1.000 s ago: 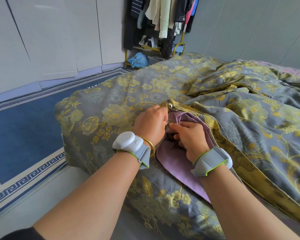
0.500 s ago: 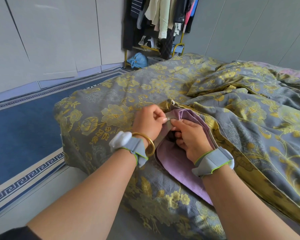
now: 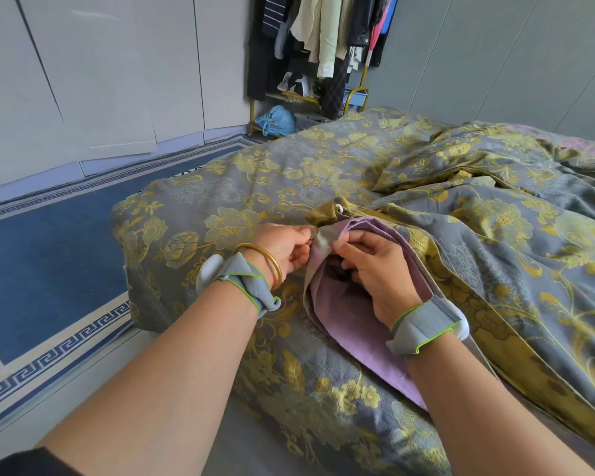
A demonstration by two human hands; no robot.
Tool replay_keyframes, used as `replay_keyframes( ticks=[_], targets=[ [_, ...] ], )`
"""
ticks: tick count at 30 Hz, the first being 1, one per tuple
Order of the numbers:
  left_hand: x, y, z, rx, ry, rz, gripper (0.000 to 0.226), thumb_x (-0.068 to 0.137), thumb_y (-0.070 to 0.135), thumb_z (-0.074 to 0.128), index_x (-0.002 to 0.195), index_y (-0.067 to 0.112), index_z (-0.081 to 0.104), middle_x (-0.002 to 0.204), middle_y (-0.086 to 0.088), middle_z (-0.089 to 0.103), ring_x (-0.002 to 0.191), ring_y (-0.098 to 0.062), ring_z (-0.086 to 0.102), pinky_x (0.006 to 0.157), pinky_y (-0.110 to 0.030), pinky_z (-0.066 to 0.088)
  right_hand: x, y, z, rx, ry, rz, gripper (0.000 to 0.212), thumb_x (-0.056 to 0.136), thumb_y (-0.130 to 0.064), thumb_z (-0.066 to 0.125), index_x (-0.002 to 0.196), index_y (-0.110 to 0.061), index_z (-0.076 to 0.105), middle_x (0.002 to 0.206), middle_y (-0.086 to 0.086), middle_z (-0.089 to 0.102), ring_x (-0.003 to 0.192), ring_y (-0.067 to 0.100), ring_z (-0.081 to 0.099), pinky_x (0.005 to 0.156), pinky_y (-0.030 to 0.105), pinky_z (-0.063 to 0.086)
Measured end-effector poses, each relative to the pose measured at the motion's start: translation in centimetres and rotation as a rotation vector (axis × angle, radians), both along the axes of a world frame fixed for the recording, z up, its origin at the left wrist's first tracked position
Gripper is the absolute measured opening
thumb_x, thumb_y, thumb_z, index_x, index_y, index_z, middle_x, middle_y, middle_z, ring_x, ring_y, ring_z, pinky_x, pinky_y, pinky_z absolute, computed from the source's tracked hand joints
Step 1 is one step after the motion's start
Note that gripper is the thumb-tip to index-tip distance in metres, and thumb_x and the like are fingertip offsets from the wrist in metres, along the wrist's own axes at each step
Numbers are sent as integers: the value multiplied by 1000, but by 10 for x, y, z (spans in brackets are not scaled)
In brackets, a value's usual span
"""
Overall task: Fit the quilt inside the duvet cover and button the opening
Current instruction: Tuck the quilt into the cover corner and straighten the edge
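Pinches hem [image 3: 324, 239] of soft, light duvet cover [image 3: 255, 187] with left hand [image 3: 282, 247] and right hand [image 3: 378, 269]; probably grips best there, button [image 3: 339, 208] at 12 o'clock.

Left hand [image 3: 284, 247]: rolled outward over the last second. Its knuckles no longer cover the hem [image 3: 323, 239] of the duvet cover [image 3: 261, 180]; thumb and forefinger now pinch it. The gold bangle [image 3: 267, 261], half hidden before, is fully exposed, and the white wrist unit [image 3: 208, 273] has turned to the outer side.

Hem: raised into a pale grey flap between the hands.

Right hand [image 3: 380, 269]: the forefinger, earlier extended, now pinches the flap's right side with the thumb.

A dark gap has opened above the quilt [image 3: 344, 314].
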State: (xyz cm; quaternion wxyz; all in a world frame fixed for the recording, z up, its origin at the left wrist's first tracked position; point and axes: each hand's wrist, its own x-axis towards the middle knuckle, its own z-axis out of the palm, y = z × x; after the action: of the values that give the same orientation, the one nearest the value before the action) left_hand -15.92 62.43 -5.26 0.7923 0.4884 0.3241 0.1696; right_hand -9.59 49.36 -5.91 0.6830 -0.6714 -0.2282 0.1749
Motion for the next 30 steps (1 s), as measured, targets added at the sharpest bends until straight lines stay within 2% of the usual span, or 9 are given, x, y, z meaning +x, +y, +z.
replay_keyframes(
  ticks=[2, 5, 8, 11, 14, 17, 23, 26, 30],
  targets=[
    [-4, 4, 2, 241, 55, -4, 12, 88, 25, 65, 80, 16, 62, 59, 4, 62, 51, -7, 55, 53, -20, 47, -1, 2, -1, -31, -24, 74, 19, 92, -1, 59, 102, -13, 69, 75, -1, 69, 53, 3, 54, 50, 9, 42],
    [-10, 9, -1, 755, 223, -142, 50, 64, 44, 83, 102, 20, 60, 94, 4, 63, 81, -11, 58, 68, -25, 46, -5, 3, -3, -139, -49, 231, 37, 96, 8, 44, 119, -12, 65, 93, 4, 70, 59, -5, 59, 49, 6, 41],
    [-6, 7, -12, 1183, 347, -127, 50, 68, 30, 79, 109, 16, 53, 108, -3, 60, 97, -23, 57, 75, -30, 43, -6, 0, -5, -289, -155, 322, 51, 94, 12, 39, 116, -26, 65, 103, 0, 68, 72, 6, 60, 54, 12, 44],
    [-2, 3, -19, 1372, 466, -66, 29, 82, 15, 59, 111, 16, 54, 113, -9, 61, 106, -32, 56, 74, -34, 39, -10, 1, -12, -362, -302, 317, 49, 95, 7, 45, 118, -32, 62, 115, -3, 67, 97, 13, 61, 80, 28, 53],
    [-6, 7, -21, 1304, 536, -11, 33, 84, 5, 48, 110, 21, 62, 112, -10, 64, 106, -34, 58, 77, -36, 45, -17, -2, -21, -577, -609, 256, 39, 95, -9, 52, 133, -17, 58, 134, 1, 60, 126, 18, 51, 111, 29, 33],
    [-12, 11, -20, 1150, 487, 56, 37, 83, 1, 48, 107, 17, 71, 110, -12, 69, 104, -33, 61, 87, -35, 50, -27, -9, -24, -669, -695, 176, 41, 97, -15, 50, 138, -18, 53, 138, 1, 57, 129, 19, 49, 104, 22, 30],
    [-10, 15, -20, 867, 312, 229, 41, 77, -1, 47, 97, 20, 76, 99, -8, 74, 97, -27, 65, 84, -32, 53, -30, -17, -29, -680, -732, 103, 70, 84, -34, 71, 145, -24, 38, 131, -1, 61, 109, 23, 62, 94, 36, 48],
    [-10, 18, -23, 861, 308, 129, 26, 79, 8, 60, 97, 20, 75, 94, -5, 74, 93, -24, 66, 79, -28, 49, -28, -20, -27, -678, -650, 199, 99, 71, -33, 84, 150, -29, 24, 137, -2, 55, 104, 26, 64, 93, 37, 49],
    [-16, 23, -30, 977, 448, -57, 11, 82, 14, 60, 87, 10, 70, 83, -13, 70, 79, -31, 66, 74, -35, 54, -25, -23, -22, -698, -631, 351, 100, 72, -26, 84, 151, -28, 24, 138, -1, 55, 100, 21, 66, 95, 34, 49]
  ],
)
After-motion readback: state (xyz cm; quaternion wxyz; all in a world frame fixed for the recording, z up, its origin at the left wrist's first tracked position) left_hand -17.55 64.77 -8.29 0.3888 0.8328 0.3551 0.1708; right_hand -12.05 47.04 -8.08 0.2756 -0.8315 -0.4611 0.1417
